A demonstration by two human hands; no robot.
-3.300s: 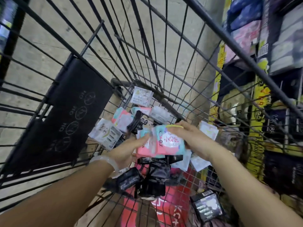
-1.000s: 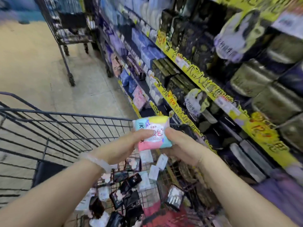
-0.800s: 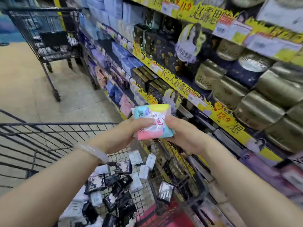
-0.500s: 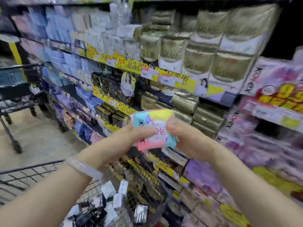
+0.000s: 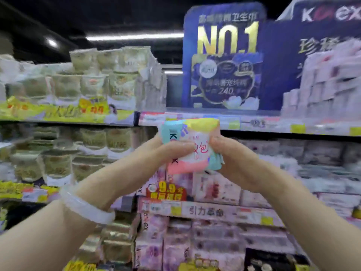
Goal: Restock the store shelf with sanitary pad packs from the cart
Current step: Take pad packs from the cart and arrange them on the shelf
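Pad pack (image 5: 190, 145) in pastel teal, yellow, pink and white, printed with red characters, sits raised at chest height in front of a store shelf (image 5: 254, 124), gripped from both sides by a person's two bare hands. The left hand (image 5: 156, 153) curls round the pack's left edge, its thumb lying across the front of the wrapper, while the right hand (image 5: 232, 159) clasps the right edge with its thumb pressed against the printed face; the remaining fingers of both hands wrap behind the pack and are hidden. A pale translucent bangle (image 5: 86, 207) circles the left wrist. Directly behind the pack runs the shelf's edge strip of price labels, and below it stand rows of pink and white packs (image 5: 214, 188) with a red and yellow 9.9 price tag (image 5: 166, 191) just beneath the held pack. To the left, stacked shelves carry green and gold packs (image 5: 93, 83) above yellow promotional strips (image 5: 58, 112). Above the top shelf stands a dark blue display board (image 5: 224, 55) reading NO.1 in gold, with a second blue board (image 5: 330, 14) bearing a partly visible brand name at the upper right. The whole scene is blurred.
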